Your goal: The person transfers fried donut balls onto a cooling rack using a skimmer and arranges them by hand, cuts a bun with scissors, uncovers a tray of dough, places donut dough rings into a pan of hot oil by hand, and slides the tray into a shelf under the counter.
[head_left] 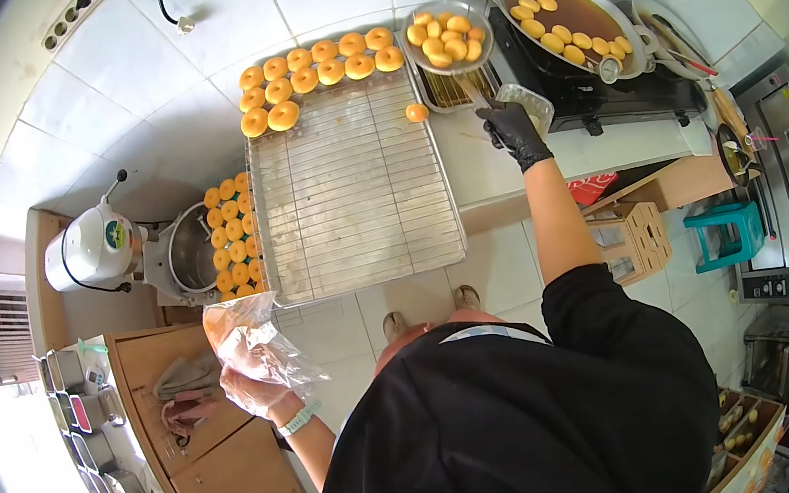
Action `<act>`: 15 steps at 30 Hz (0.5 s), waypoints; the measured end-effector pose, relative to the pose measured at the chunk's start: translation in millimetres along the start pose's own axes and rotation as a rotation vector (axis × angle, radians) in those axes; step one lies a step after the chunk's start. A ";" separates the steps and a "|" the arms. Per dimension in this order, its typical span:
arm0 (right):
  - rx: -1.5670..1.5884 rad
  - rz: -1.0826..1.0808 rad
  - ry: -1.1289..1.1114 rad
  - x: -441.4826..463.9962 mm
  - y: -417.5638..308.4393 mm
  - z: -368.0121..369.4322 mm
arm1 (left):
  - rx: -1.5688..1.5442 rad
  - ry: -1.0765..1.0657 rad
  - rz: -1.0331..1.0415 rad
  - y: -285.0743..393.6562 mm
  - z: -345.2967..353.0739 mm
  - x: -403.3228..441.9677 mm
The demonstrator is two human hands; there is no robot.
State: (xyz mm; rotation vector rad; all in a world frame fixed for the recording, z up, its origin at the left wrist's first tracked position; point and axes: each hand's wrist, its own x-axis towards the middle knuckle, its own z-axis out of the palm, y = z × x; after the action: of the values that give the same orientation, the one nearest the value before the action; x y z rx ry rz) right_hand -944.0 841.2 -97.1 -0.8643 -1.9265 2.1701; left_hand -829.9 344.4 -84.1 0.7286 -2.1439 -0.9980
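Note:
My right hand (515,132), in a black glove, is closed around the handle of a skimmer (472,91). Round golden fried dough balls (446,35) fill its bowl, which is over a small rack-topped tray (459,89). My left hand (252,393) grips a clear crinkled plastic bag (273,349) beside the near left corner of the large wire-rack tray (348,203). An orange-brown shape shows through the plastic, too blurred to name. Ring doughnuts (325,50) stand in rows along the rack's far end. One small dough ball (416,113) rests at the rack's right edge.
A wide pan of oil (572,5) with floating dough balls is on the black stove (615,89). A plastic container (528,105) stands by my right hand. More doughnuts (233,231) sit left, beside a mixer (102,249). A teal stool (726,235) is at right.

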 end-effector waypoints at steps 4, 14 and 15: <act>0.050 0.092 -0.033 6.7 14.7 -3.2 | -0.113 -0.082 -0.087 -7.8 5.8 2.0; -0.014 0.006 -0.047 1.3 -1.0 -2.7 | -0.131 -0.111 0.084 -27.2 7.4 3.9; -0.016 -0.030 -0.040 -3.4 -6.3 -1.1 | -0.266 -0.082 0.100 -29.3 9.8 5.3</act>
State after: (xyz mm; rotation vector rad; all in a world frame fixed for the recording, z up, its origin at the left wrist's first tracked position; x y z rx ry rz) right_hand -942.4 841.8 -90.0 -0.7955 -1.9642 2.1742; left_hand -834.5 328.7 -110.9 0.4550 -2.0414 -1.2467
